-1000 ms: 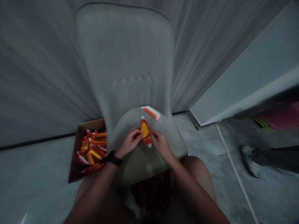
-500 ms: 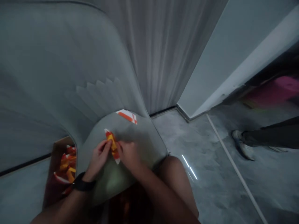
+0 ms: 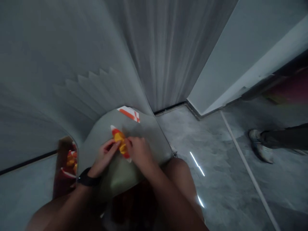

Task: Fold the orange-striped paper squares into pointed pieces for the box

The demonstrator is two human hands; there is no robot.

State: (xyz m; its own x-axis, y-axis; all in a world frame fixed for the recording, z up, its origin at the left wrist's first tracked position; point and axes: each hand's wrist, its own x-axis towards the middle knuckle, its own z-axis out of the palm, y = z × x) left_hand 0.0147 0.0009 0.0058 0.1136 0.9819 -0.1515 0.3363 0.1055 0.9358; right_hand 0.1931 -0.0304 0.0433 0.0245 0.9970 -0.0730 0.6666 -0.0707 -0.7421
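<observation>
Grey curtain [image 3: 168, 54] behind; grey upholstered chair [image 3: 146, 134] in front; cardboard box [image 3: 61, 166] of folded paper pieces [image 3: 71, 158] beyond seat's left edge; white-and-orange paper strip [image 3: 128, 113] loose on seat; left hand [image 3: 104, 157] and right hand [image 3: 139, 152] together, clamped on folded orange-yellow paper [image 3: 119, 143] above seat; long axis slanting upper left to lower right; right hand nearer.
</observation>
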